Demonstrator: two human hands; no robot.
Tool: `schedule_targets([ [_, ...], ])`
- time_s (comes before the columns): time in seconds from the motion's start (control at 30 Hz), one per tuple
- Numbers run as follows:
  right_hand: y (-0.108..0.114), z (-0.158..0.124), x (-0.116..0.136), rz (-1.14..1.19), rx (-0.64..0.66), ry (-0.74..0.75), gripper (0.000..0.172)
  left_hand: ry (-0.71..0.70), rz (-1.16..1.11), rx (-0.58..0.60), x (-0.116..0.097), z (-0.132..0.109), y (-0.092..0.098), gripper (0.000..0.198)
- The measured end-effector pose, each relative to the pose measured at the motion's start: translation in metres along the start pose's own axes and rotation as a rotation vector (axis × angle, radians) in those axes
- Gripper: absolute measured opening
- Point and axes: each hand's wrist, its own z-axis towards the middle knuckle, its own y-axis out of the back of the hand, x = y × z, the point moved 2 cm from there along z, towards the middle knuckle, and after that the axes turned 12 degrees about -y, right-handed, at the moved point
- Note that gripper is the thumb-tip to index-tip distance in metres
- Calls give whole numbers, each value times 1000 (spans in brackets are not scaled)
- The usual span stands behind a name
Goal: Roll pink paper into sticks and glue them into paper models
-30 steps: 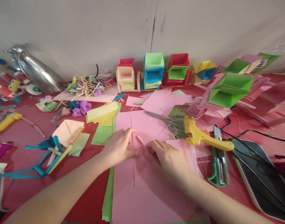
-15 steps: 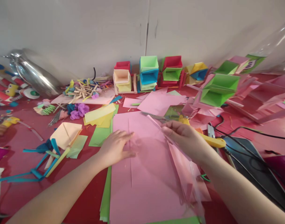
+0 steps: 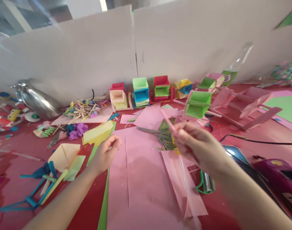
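Note:
My right hand (image 3: 192, 140) pinches a thin pink paper stick (image 3: 168, 119), raised above the right side of the pink sheets (image 3: 146, 179). Over the left edge of those sheets, my left hand (image 3: 108, 153) is curled closed; whether its fingers hold anything is hidden. Grey scissors (image 3: 150, 130) lie behind the sheets, partly under green scraps. A folded pink paper piece (image 3: 181, 182) rests at the right with a clear strip across it. Green sheets (image 3: 104, 201) stick out at the left, and folded yellow paper (image 3: 98, 132) lies behind my left hand.
Small paper boxes in several colours, one of them blue and green (image 3: 141, 92), stand along the white board (image 3: 88, 57). A metal jug (image 3: 39, 99) leans at the left. A black cable (image 3: 256, 140), a purple tool (image 3: 277, 182) and a green-handled tool (image 3: 205, 182) lie right.
The view has tilted up and turned right. My right hand has lifted the pink stick off the sheets. My left hand, spread flat on the paper before, has drawn back and curled closed.

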Motion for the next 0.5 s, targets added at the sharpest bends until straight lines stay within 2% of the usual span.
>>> schedule_targets([
  [0.07,-6,5,-9,-51,84,-81,23,-28,-144,-43,-11,8,-1,37],
  [0.17,-13,6,-15,-111,141,-146,27,-12,-306,18,-32,20,-10,43],
  [0.2,-14,5,-16,-119,143,-156,28,11,-340,18,-38,24,-14,38],
  [0.27,-16,4,-18,-120,135,-167,29,34,-496,-6,-49,30,-24,14],
  [0.3,-16,3,-20,-115,131,-168,29,47,-591,9,-53,31,-29,16],
  [0.4,-16,3,-25,-111,140,-155,29,73,-780,60,-56,30,-45,24],
  [0.5,-19,4,-29,-135,185,-154,27,115,-800,-3,-48,25,-54,20],
])
